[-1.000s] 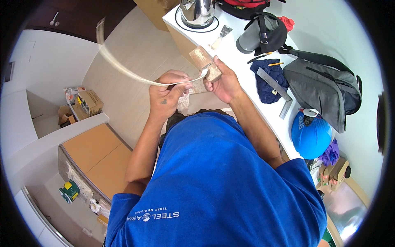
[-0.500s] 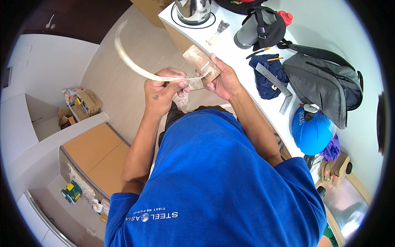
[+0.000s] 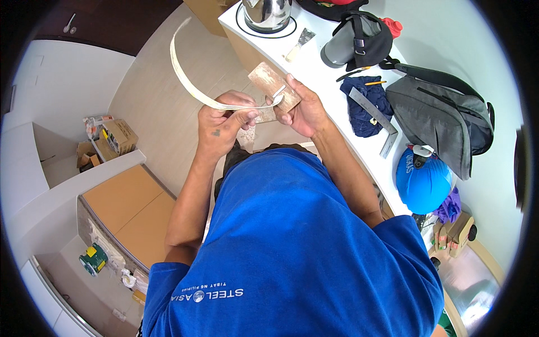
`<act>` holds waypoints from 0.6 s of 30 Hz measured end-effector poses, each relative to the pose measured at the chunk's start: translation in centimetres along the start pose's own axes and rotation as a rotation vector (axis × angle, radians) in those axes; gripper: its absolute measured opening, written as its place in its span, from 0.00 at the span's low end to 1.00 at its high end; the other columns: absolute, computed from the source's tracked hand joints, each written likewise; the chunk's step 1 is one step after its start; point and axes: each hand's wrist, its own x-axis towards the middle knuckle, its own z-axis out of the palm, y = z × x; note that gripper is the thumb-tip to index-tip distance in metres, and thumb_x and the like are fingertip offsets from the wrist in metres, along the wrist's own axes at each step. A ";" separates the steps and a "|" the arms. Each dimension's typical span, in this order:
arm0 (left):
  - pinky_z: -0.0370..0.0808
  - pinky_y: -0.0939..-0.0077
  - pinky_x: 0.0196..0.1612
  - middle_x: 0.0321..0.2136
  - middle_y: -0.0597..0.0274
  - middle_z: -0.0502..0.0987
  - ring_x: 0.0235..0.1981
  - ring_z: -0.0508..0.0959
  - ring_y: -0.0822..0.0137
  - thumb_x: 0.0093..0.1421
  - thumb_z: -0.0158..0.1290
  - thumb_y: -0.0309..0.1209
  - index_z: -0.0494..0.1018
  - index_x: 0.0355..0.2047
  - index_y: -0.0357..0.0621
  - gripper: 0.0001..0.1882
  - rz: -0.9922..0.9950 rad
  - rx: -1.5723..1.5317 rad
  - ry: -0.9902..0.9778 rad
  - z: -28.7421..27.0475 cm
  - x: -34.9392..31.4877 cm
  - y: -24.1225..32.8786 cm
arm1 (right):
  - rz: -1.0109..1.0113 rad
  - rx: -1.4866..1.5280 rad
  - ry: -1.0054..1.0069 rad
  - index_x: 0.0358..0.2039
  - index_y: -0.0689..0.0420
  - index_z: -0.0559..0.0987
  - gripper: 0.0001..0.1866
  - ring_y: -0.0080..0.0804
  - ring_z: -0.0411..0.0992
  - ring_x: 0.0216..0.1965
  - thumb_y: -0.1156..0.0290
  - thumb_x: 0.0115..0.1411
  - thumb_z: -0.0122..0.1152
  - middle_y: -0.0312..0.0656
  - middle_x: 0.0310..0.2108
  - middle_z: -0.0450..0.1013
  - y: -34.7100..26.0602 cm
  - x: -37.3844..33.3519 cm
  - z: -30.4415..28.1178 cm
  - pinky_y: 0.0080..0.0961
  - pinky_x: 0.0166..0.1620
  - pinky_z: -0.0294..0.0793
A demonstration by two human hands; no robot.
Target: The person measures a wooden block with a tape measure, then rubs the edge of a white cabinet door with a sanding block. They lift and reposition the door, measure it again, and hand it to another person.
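Observation:
My left hand is closed in a pinch on a long, pale, flexible strip. The strip's free length curves up and away to the far left. Its short end reaches over to a flat brown block with a worn, whitish surface and a narrow light slot or mark across it. My right hand grips this block, thumb along its upper edge and fingers underneath. The strip's end touches or passes into the block near the mark; I cannot tell which. Another whitish-brown piece shows partly below the block, mostly hidden by my fingers.
On the white counter to the right lie a putty knife, a metal square on dark cloth, a grey backpack and a blue round bag. A shiny kettle-like pot stands far back. Cardboard boxes sit at left.
The strip's free end has swung slightly right and up. Both hands keep their hold, nearly in place; the view has shifted a little.

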 end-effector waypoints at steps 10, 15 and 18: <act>0.77 0.79 0.30 0.33 0.56 0.81 0.28 0.79 0.74 0.63 0.61 0.19 0.79 0.36 0.36 0.02 0.100 0.147 0.010 0.0 0.4 -0.6 | -0.003 -0.075 0.052 0.43 0.55 0.76 0.23 0.25 0.67 0.18 0.46 0.73 0.50 0.38 0.26 0.75 0.0 0.0 0.6 0.20 0.21 0.62; 0.81 0.76 0.31 0.37 0.50 0.80 0.30 0.82 0.68 0.65 0.58 0.19 0.76 0.38 0.31 0.03 0.079 0.036 0.307 3.5 -0.7 -1.6 | -0.067 -0.144 0.047 0.49 0.52 0.72 0.21 0.24 0.69 0.23 0.47 0.74 0.50 0.35 0.30 0.70 0.9 0.3 0.5 0.23 0.27 0.65; 0.81 0.76 0.34 0.37 0.52 0.80 0.32 0.82 0.70 0.65 0.57 0.17 0.76 0.39 0.30 0.02 0.046 -0.015 0.343 4.0 0.1 -1.0 | -0.136 -0.213 0.059 0.56 0.52 0.68 0.24 0.25 0.71 0.28 0.46 0.74 0.50 0.35 0.35 0.69 1.9 0.3 0.8 0.25 0.30 0.67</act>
